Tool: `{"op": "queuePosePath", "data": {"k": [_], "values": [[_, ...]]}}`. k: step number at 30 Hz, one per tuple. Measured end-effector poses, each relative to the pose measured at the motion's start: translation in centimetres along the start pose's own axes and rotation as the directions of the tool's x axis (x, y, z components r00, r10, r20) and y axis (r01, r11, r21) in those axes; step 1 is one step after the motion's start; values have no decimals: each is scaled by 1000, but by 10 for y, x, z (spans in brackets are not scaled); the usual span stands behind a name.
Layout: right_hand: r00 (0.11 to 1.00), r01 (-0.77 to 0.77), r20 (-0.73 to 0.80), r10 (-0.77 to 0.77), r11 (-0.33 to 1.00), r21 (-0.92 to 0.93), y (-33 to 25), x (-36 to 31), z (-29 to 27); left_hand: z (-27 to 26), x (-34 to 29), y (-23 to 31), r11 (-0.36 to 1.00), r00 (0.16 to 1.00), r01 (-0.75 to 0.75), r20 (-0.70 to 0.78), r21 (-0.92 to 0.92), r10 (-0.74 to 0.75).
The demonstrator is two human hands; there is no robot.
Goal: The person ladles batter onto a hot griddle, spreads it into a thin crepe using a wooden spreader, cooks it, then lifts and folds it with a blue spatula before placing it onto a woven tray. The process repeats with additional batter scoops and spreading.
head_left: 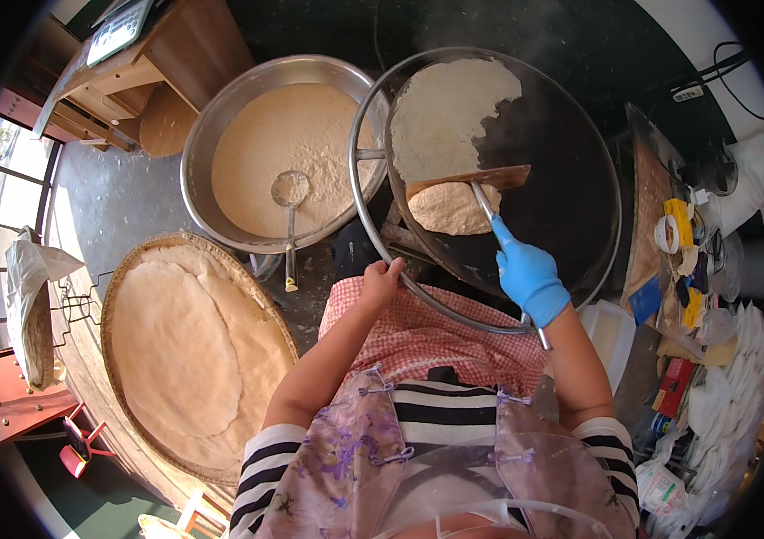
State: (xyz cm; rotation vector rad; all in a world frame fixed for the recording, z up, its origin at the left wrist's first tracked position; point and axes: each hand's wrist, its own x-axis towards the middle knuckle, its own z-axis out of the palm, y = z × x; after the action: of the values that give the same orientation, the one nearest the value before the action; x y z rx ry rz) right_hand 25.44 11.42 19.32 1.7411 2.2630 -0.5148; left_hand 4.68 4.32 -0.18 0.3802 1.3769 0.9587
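Observation:
My right hand (pixel 530 280), in a blue glove, is closed round the metal handle of a spreader with a flat wooden blade (pixel 503 177). The blade rests over a round black griddle (pixel 562 135), against a thick lump of batter (pixel 454 208) on its near side. Beyond the blade, a thin pale layer of batter (pixel 445 108) covers the griddle's far left part, with a ragged right edge. My bare left hand (pixel 382 280) grips the metal ring rail (pixel 363 117) circling the griddle, at its near left.
Left of the griddle stands a steel basin (pixel 192 180) of batter, with a ladle (pixel 290 229) lying in it. A round woven tray (pixel 114 287) of stacked thin flatbreads is nearer left. A wooden desk (pixel 193 54) stands far left; plastic bags (pixel 741 386) and packages crowd the right.

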Motion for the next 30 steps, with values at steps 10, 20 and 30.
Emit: {"op": "queuePosePath", "data": {"k": [10, 20, 30], "values": [[966, 180, -185, -182, 983, -27, -13, 34, 5, -31, 25, 44, 986, 999, -43, -10, 164, 45], [965, 129, -247, -90, 981, 147, 3, 27, 4, 18, -34, -25, 998, 992, 25, 123, -62, -17], [999, -15, -38, 17, 999, 49, 25, -5, -11, -22, 18, 16, 995, 998, -61, 25, 74, 59]]}}
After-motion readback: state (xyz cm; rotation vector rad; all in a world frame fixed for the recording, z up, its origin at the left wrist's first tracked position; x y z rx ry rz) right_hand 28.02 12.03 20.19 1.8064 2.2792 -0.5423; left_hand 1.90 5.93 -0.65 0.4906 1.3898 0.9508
